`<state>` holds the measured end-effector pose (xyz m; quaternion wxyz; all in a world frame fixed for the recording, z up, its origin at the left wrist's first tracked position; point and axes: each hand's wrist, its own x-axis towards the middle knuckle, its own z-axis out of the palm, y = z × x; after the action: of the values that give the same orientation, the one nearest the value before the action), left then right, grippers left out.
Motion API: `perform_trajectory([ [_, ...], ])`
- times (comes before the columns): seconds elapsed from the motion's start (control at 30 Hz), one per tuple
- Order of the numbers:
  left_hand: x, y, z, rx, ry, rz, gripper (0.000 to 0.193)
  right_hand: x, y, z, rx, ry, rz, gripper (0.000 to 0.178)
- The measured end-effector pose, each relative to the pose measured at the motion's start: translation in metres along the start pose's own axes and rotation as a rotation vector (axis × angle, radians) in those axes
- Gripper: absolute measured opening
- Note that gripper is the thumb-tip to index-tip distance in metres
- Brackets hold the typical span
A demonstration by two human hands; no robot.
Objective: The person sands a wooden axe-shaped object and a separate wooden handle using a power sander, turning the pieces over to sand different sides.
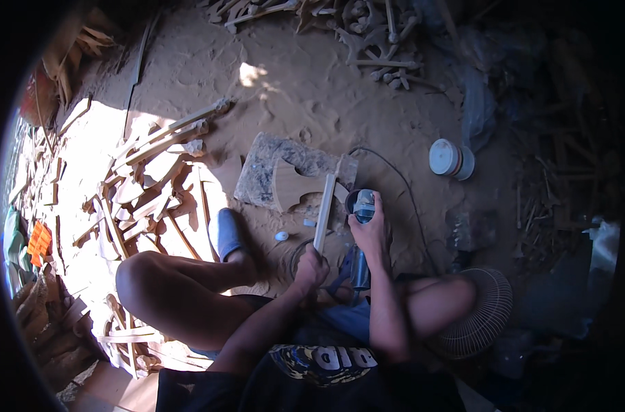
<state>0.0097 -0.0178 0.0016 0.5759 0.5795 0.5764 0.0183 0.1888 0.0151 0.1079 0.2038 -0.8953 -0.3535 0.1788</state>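
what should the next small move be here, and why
Probably ease the tool lightly along the stick: the left hand grips its near end, and the right hand grips the tool with its head close beside the wood. Whether they already touch, I can't tell.

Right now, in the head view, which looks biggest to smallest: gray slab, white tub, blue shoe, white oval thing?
1. Gray slab, partly covered
2. White tub and blue shoe: too alike to rank
3. White oval thing
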Motion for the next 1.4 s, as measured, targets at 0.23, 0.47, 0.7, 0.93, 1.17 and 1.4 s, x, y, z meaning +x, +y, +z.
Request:
perform_trajectory([
  [0.23,0.018,-0.031,0.009,-0.029,0.052,0.092,0.035,-0.026,0.0,-0.044,0.122,0.027,0.134,0.088],
  [0.47,0.05,0.002,-0.015,-0.683,-0.348,-0.092,0.041,-0.011,0.021,-0.112,0.464,0.238,-0.158,0.085],
  [0.7,0.078,-0.022,0.001,-0.296,0.26,0.054,0.048,0.003,-0.011,-0.165,0.611,0.221,-0.264,0.083],
  [0.93,0.057,-0.055,0.029,-0.273,0.259,-0.064,0.043,0.004,-0.033,-0.122,0.432,-0.021,-0.276,0.086],
  [1.17,0.031,-0.036,0.015,-0.216,0.257,-0.102,0.041,0.045,-0.023,-0.024,0.299,-0.238,-0.328,0.088],
  [1.4,0.024,-0.03,0.006,-0.246,0.284,-0.112,0.043,0.056,-0.061,-0.002,0.169,-0.334,-0.368,0.09],
])
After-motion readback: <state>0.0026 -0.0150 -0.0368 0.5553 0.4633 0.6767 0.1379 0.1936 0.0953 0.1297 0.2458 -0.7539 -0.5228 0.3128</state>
